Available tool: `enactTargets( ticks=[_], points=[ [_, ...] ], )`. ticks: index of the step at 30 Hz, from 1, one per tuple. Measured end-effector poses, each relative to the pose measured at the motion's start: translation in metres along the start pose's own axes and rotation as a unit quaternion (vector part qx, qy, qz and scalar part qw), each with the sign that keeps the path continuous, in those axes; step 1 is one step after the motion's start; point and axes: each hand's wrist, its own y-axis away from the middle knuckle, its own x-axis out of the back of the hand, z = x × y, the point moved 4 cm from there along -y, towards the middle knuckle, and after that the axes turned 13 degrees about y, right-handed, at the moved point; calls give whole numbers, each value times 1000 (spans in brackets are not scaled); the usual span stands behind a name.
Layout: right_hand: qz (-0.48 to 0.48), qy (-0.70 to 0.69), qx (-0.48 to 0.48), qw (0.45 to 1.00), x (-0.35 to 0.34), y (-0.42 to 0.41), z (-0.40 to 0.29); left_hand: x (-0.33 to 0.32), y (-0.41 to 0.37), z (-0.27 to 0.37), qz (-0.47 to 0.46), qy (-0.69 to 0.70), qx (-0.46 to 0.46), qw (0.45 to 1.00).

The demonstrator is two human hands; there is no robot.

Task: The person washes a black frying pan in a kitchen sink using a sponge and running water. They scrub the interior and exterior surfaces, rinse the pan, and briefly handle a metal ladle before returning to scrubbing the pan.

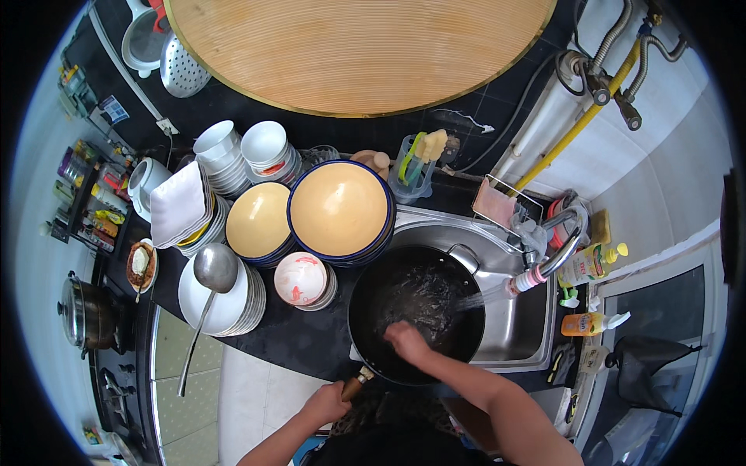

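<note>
My left hand (326, 403) is closed around the wooden handle (353, 388) of a large black wok (373, 343). The wok rests over the left part of a stainless steel sink (518, 326) and the counter edge. Water from the faucet (562, 251) runs through a pink and white nozzle (527, 281) into the wok, where it splashes and pools. Inside the wok, near its lower middle, is my right hand (406, 342), with the fingers curled downward; whether they hold something is hidden.
Left of the wok stand stacked yellow bowls (340, 208), small bowls (300, 279) and white plates (207, 300) with a metal ladle (215, 269) on top. A wire rack (507, 204) and soap bottles (583, 324) line the sink's right side. A pot (87, 314) sits far left.
</note>
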Motion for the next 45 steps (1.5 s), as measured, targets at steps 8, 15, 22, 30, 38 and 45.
enactTargets(
  ticks=[8,15,22,30,38,45],
  points=[
    [135,75,-81,985,12,-38,50,-1,-3,-3,-4,17,-1,1000],
    [72,82,-89,990,24,-52,45,-6,-3,-8,-1,35,-7,999],
    [9,51,1,999,11,-23,-1,-5,-5,-12,4,28,-17,999],
    [-10,49,-37,998,5,-26,2,-3,-6,-8,4,31,-21,999],
    [25,122,-214,969,41,-2,76,-5,-4,-10,-7,53,-13,998],
    [165,30,-130,977,14,-62,50,-9,-7,-3,-24,42,10,999]
  ],
)
